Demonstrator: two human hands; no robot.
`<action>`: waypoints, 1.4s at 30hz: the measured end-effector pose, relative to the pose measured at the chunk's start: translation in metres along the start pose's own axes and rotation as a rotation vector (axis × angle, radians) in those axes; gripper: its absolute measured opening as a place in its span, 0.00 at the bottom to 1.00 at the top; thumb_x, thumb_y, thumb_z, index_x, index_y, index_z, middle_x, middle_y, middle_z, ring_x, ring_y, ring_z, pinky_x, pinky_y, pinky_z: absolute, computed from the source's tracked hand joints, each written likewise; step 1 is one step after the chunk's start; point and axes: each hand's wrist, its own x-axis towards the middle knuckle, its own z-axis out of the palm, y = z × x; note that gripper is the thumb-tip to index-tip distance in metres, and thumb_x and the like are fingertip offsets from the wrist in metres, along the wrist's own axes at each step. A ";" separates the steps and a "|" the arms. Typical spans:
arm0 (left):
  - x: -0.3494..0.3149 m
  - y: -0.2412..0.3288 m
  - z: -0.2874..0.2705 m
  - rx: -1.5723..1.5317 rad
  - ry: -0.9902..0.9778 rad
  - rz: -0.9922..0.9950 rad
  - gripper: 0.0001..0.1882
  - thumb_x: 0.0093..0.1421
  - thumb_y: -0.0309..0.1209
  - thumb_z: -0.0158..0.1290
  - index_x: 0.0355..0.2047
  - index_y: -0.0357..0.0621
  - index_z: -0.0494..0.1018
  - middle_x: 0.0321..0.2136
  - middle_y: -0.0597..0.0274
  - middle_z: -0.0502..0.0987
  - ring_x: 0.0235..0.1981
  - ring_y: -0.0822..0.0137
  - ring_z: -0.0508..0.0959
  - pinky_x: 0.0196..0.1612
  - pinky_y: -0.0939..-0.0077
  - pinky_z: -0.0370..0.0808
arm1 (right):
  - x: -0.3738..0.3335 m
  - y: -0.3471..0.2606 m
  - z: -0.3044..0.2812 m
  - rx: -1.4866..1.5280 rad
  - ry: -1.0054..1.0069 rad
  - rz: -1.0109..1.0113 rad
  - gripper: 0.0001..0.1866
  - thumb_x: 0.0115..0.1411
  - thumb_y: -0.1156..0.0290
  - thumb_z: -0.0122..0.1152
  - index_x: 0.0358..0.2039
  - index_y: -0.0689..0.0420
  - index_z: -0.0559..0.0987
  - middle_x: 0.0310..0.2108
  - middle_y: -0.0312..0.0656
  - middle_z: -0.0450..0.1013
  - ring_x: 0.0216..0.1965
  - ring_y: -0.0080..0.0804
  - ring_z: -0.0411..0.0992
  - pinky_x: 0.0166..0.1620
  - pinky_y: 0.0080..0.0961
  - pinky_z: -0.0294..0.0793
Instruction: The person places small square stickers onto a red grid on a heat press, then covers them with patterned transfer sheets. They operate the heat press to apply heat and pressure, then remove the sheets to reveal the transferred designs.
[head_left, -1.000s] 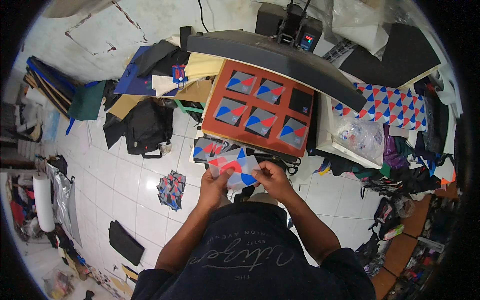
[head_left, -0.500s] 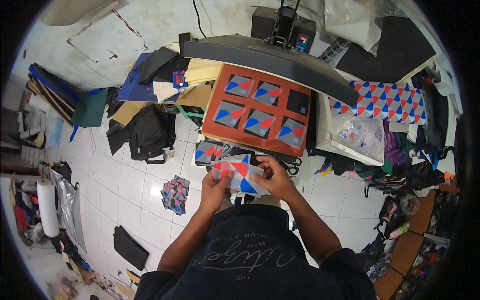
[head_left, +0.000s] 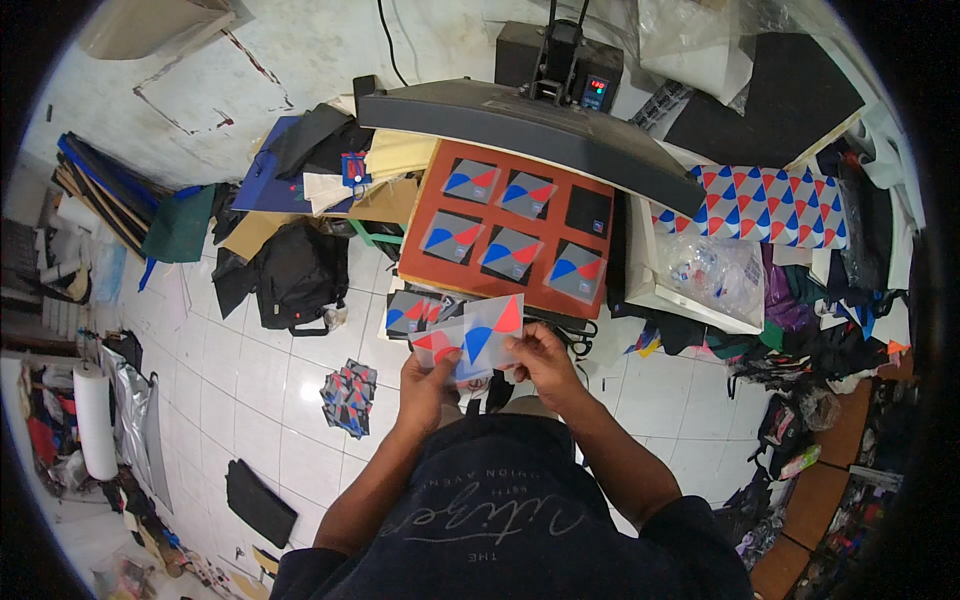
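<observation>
My left hand (head_left: pixel 424 392) pinches translucent film sheets (head_left: pixel 437 346) printed with red and blue shapes. In my right hand (head_left: pixel 546 362), thumb and fingers grip the edge of one square film sheet (head_left: pixel 494 328), which overlaps the left hand's sheets. Beyond my hands is the red-brown pad (head_left: pixel 418 262) of an open heat press. Black square pieces lie on it in two rows. Most carry a film sheet (head_left: pixel 453 238) with a red and blue print; the far right black piece (head_left: pixel 586 210) has none on top. The press's dark upper plate (head_left: pixel 520 122) is raised behind them.
Printed pieces (head_left: pixel 402 312) lie at the pad's near edge, beside black-handled scissors (head_left: pixel 583 343). A pile of printed pieces (head_left: pixel 348 398) is on the tiled floor to the left, near a black backpack (head_left: pixel 300 275). Right of the press stands a white box (head_left: pixel 690 306) with clear plastic.
The right hand's film sheet has turned and come up farther apart from the left hand's sheets, now showing as its own square. The camera view has shifted slightly.
</observation>
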 end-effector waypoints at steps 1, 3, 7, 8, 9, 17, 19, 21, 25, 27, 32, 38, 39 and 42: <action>-0.001 0.000 0.003 -0.023 -0.007 0.005 0.13 0.60 0.28 0.55 0.45 0.40 0.71 0.38 0.60 0.78 0.36 0.68 0.80 0.33 0.74 0.81 | 0.001 0.005 0.000 0.020 -0.015 -0.030 0.08 0.62 0.67 0.60 0.37 0.54 0.72 0.30 0.34 0.72 0.26 0.19 0.70 0.25 0.16 0.66; -0.004 0.002 0.012 -0.067 -0.020 0.015 0.13 0.60 0.28 0.55 0.45 0.40 0.71 0.38 0.60 0.78 0.36 0.68 0.80 0.33 0.74 0.81 | 0.002 0.012 0.000 0.028 0.019 -0.002 0.08 0.61 0.67 0.60 0.36 0.54 0.72 0.30 0.34 0.72 0.27 0.19 0.69 0.25 0.16 0.66; -0.002 0.003 0.013 -0.024 -0.032 0.029 0.14 0.60 0.28 0.55 0.46 0.40 0.70 0.39 0.58 0.78 0.36 0.68 0.80 0.33 0.74 0.81 | 0.000 0.006 0.002 0.099 0.048 0.041 0.08 0.61 0.66 0.62 0.36 0.54 0.72 0.29 0.32 0.70 0.29 0.19 0.70 0.25 0.16 0.66; -0.001 0.001 0.012 -0.015 -0.032 0.038 0.14 0.60 0.28 0.55 0.46 0.39 0.70 0.39 0.58 0.77 0.36 0.67 0.79 0.33 0.74 0.81 | 0.000 0.005 0.002 0.097 0.056 0.041 0.08 0.60 0.66 0.62 0.36 0.54 0.72 0.29 0.32 0.70 0.29 0.19 0.69 0.25 0.16 0.66; 0.000 0.000 0.012 -0.005 -0.034 0.046 0.15 0.60 0.28 0.55 0.46 0.39 0.70 0.39 0.58 0.77 0.36 0.67 0.79 0.33 0.74 0.81 | 0.000 0.004 0.002 0.097 0.065 0.041 0.08 0.60 0.66 0.62 0.36 0.54 0.73 0.29 0.31 0.69 0.30 0.19 0.69 0.26 0.16 0.66; 0.002 -0.009 0.012 0.095 -0.025 0.141 0.12 0.59 0.22 0.55 0.44 0.36 0.72 0.36 0.60 0.78 0.35 0.71 0.77 0.36 0.76 0.76 | 0.008 0.007 -0.007 -0.071 0.021 -0.071 0.10 0.61 0.68 0.61 0.40 0.57 0.73 0.32 0.32 0.71 0.31 0.18 0.69 0.30 0.17 0.68; 0.002 -0.010 0.013 0.095 -0.019 0.147 0.11 0.59 0.21 0.55 0.42 0.36 0.73 0.35 0.61 0.79 0.35 0.73 0.77 0.38 0.77 0.75 | 0.021 0.006 -0.014 -0.228 0.012 -0.346 0.10 0.61 0.69 0.61 0.40 0.58 0.74 0.31 0.33 0.71 0.30 0.18 0.69 0.32 0.17 0.69; 0.002 -0.009 0.012 0.138 -0.019 0.156 0.11 0.58 0.20 0.55 0.43 0.37 0.73 0.34 0.61 0.79 0.35 0.73 0.77 0.37 0.77 0.75 | 0.036 -0.015 -0.029 -0.311 -0.017 -0.210 0.09 0.61 0.69 0.61 0.39 0.59 0.75 0.30 0.33 0.72 0.29 0.18 0.69 0.32 0.17 0.70; 0.007 -0.003 0.016 0.125 -0.034 0.098 0.10 0.59 0.22 0.55 0.42 0.38 0.73 0.35 0.62 0.78 0.35 0.73 0.77 0.37 0.77 0.75 | 0.051 -0.049 -0.046 -0.498 -0.129 -0.123 0.09 0.61 0.69 0.61 0.37 0.61 0.77 0.29 0.33 0.73 0.27 0.18 0.69 0.32 0.16 0.70; 0.011 0.001 0.018 0.095 -0.036 0.076 0.10 0.59 0.23 0.56 0.42 0.38 0.73 0.35 0.63 0.78 0.35 0.73 0.77 0.36 0.77 0.75 | 0.062 -0.059 -0.053 -0.508 -0.103 -0.146 0.08 0.61 0.69 0.61 0.37 0.60 0.77 0.29 0.33 0.73 0.27 0.18 0.69 0.32 0.16 0.70; 0.013 0.001 0.010 0.030 0.044 0.072 0.11 0.59 0.24 0.56 0.43 0.38 0.72 0.35 0.62 0.78 0.34 0.72 0.77 0.33 0.78 0.75 | 0.124 -0.088 -0.122 -0.403 0.128 -0.325 0.05 0.60 0.70 0.59 0.35 0.57 0.77 0.27 0.33 0.72 0.27 0.20 0.69 0.29 0.19 0.69; 0.011 -0.003 -0.012 0.009 0.153 0.040 0.13 0.59 0.24 0.55 0.44 0.35 0.71 0.36 0.58 0.78 0.31 0.69 0.79 0.28 0.77 0.78 | 0.222 -0.098 -0.214 -0.671 0.464 -0.298 0.08 0.57 0.70 0.62 0.36 0.58 0.77 0.29 0.36 0.72 0.31 0.24 0.70 0.33 0.22 0.72; 0.011 -0.004 -0.014 0.014 0.158 0.041 0.13 0.59 0.24 0.55 0.44 0.35 0.71 0.36 0.58 0.78 0.30 0.69 0.79 0.28 0.76 0.78 | 0.238 -0.086 -0.240 -0.788 0.489 -0.370 0.12 0.57 0.67 0.60 0.41 0.57 0.76 0.36 0.41 0.71 0.37 0.33 0.70 0.40 0.28 0.70; 0.010 -0.008 -0.023 0.021 0.187 0.044 0.14 0.59 0.25 0.56 0.44 0.36 0.71 0.36 0.58 0.78 0.30 0.68 0.79 0.28 0.76 0.79 | 0.264 -0.064 -0.269 -1.136 0.579 -0.705 0.19 0.59 0.62 0.59 0.48 0.56 0.76 0.48 0.49 0.72 0.48 0.48 0.71 0.51 0.39 0.69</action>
